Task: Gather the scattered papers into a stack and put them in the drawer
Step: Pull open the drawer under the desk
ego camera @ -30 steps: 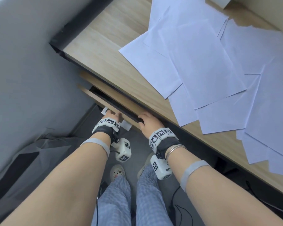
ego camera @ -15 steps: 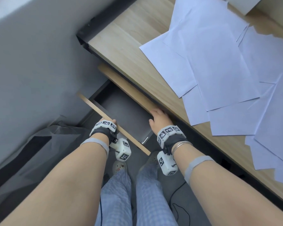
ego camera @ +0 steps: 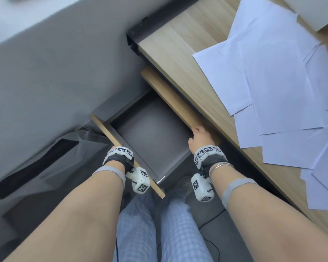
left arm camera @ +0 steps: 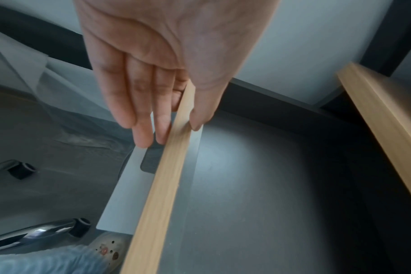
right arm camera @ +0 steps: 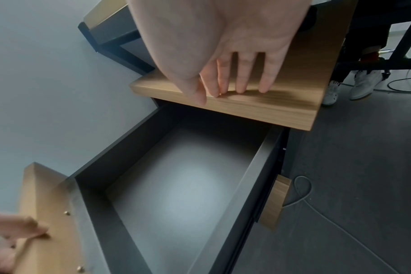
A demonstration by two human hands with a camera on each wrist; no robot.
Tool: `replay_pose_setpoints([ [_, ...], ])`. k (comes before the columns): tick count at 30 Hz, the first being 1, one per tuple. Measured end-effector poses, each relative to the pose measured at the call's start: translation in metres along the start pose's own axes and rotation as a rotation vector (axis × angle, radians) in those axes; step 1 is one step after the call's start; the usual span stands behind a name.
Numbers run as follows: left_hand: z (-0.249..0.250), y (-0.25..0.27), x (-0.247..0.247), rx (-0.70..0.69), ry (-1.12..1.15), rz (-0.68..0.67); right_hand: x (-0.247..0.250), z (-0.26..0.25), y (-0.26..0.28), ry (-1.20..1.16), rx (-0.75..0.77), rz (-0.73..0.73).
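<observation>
A grey wall (ego camera: 45, 72) fills the left of the head view, with crumpled grey plastic sheeting (ego camera: 51, 157) on the floor below it. Next to that, the person's left hand (left arm camera: 167, 77) grips the light wood front panel (left arm camera: 167, 176) of the drawer (ego camera: 151, 133): in the left wrist view the fingers (left arm camera: 139, 115) run down the outer face and the thumb hooks over the top edge, so the panel is pinched between them. The drawer stands pulled well out from under the desk, its dark grey floor bare and lit in the middle. The person's legs in blue checked trousers (ego camera: 159, 233) show below the drawer, between the two forearms. To the right of the drawer, the right hand (ego camera: 202, 138) rests against the wooden ledge (right arm camera: 235, 103) just beneath the desktop; in the right wrist view its fingers (right arm camera: 243, 74) lie straight and relaxed, flat on the wood, holding nothing. Further right lies the light wood desk (ego camera: 178, 50), and on it the white papers (ego camera: 276, 82) are spread loosely, overlapping at different angles, none of them in the drawer. At the far right, more sheets reach past the desk's near edge.
</observation>
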State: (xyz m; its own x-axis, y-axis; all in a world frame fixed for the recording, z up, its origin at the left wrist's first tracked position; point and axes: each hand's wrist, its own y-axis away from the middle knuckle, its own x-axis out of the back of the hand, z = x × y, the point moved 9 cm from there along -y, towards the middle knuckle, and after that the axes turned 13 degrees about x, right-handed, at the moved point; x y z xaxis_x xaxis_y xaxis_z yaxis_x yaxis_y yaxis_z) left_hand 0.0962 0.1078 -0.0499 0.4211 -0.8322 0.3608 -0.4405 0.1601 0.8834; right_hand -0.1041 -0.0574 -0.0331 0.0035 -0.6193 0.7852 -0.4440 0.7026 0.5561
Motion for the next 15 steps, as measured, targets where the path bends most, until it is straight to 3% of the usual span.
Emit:
replay_pose_setpoints([
  [5,-0.022,-0.002,-0.015,0.066,0.072,-0.007,-0.004,-0.004,0.001,0.022,-0.021,0.005],
  [15,-0.052,-0.009,-0.050,0.097,0.006,-0.072,-0.008,-0.010,-0.002,0.047,-0.064,0.042],
])
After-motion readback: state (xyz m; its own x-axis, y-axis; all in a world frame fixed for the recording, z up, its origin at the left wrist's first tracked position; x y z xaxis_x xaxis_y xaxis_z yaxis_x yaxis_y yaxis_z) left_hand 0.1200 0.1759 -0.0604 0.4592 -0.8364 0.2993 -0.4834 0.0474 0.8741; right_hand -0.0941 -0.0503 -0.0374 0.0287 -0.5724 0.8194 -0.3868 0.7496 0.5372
